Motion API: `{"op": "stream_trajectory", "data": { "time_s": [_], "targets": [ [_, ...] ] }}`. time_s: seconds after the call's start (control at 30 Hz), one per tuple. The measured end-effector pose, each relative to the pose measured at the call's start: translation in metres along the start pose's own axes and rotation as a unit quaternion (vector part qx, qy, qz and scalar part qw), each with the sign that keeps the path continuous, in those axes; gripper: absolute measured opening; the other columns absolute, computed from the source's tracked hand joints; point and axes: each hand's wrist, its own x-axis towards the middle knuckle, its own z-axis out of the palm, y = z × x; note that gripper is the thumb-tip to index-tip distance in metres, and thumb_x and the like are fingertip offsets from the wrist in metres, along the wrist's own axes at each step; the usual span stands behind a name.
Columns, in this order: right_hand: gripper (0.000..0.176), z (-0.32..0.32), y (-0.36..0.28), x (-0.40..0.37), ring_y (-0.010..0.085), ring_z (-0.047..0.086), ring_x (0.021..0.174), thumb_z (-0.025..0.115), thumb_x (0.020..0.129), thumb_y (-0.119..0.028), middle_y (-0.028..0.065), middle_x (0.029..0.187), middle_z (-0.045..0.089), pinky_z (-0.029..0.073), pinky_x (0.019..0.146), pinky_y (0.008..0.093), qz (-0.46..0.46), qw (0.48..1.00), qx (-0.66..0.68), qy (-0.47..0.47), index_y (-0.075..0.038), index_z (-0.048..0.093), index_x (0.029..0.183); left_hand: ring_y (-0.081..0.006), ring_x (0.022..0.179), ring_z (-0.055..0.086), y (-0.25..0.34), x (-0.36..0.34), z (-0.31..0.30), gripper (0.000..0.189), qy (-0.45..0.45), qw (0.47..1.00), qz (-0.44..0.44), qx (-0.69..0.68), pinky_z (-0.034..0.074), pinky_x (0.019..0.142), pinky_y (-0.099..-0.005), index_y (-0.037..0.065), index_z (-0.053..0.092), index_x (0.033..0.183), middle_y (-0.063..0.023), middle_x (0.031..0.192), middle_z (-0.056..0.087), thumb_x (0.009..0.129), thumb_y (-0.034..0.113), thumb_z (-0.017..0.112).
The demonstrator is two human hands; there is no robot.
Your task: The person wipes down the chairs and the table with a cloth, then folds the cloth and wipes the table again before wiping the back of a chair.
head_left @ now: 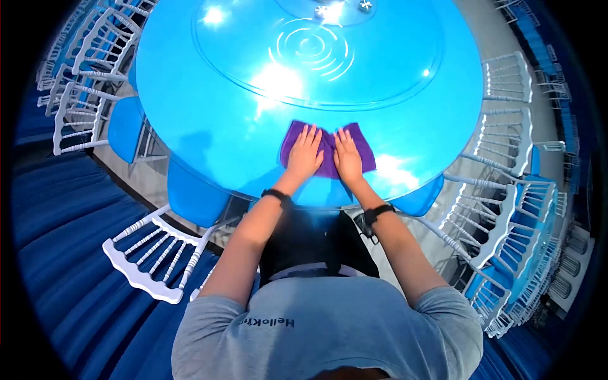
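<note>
A purple cloth lies spread on the round blue tabletop, close to the edge in front of me. Flat on its left half rests my left hand, fingers stretched forward. My right hand presses on the right half, its fingers also extended and pointing away from me. The cloth is slightly creased between the two hands, and parts of it are hidden beneath the palms. Each wrist wears a dark band.
A clear round turntable covers the table's middle, with small dark objects at its far side. White chairs with blue seats ring the table. Pleated blue fabric lies at the lower left.
</note>
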Motion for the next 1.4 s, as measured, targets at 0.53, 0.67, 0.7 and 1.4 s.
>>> {"op": "stream_trajectory", "data": {
  "time_s": [0.53,0.67,0.7,1.4],
  "targets": [
    [0.038,-0.074,0.030,0.099,0.0332,0.051,0.108,0.050,0.084,-0.009,0.0190,0.115,0.054,0.040,0.090,0.0365,0.138,0.959,0.112,0.222,-0.004,0.046,0.122,-0.0194,0.070,0.059,-0.130,0.057,-0.047,0.034,0.083,0.888,-0.295,-0.344,0.047,0.062,-0.0311,-0.001,0.053,0.108,-0.0111,0.078,0.059,0.086,0.024,0.055],
    [0.045,-0.030,0.036,0.127,0.0390,0.038,0.119,0.055,0.084,-0.024,0.0178,0.126,0.046,0.031,0.099,0.0429,0.123,0.981,-0.089,0.123,-0.002,0.046,0.122,-0.0151,0.066,0.059,-0.131,0.066,-0.070,0.040,0.060,0.814,-0.371,-0.443,0.046,0.056,-0.0244,0.001,0.052,0.111,-0.0095,0.087,0.059,0.089,0.034,0.050],
    [0.046,-0.026,0.036,0.131,0.0373,0.038,0.120,0.056,0.083,-0.024,0.0157,0.128,0.045,0.031,0.099,0.0429,0.119,0.981,-0.082,0.127,-0.004,0.046,0.123,-0.0136,0.061,0.056,-0.131,0.070,-0.079,0.041,0.061,0.797,-0.425,-0.425,0.043,0.052,-0.0239,0.000,0.052,0.111,-0.0077,0.081,0.057,0.089,0.034,0.050],
    [0.038,-0.092,0.196,0.147,0.0386,0.046,0.107,0.063,0.072,-0.004,0.0152,0.116,0.054,0.037,0.093,0.0414,0.062,0.979,0.024,0.190,-0.004,0.058,0.109,-0.0073,0.042,0.037,-0.068,0.088,-0.032,0.039,0.088,0.746,-0.511,-0.417,0.028,0.037,-0.0231,0.004,0.059,0.068,0.0016,0.053,0.045,0.084,0.040,0.058]
  ]
}}
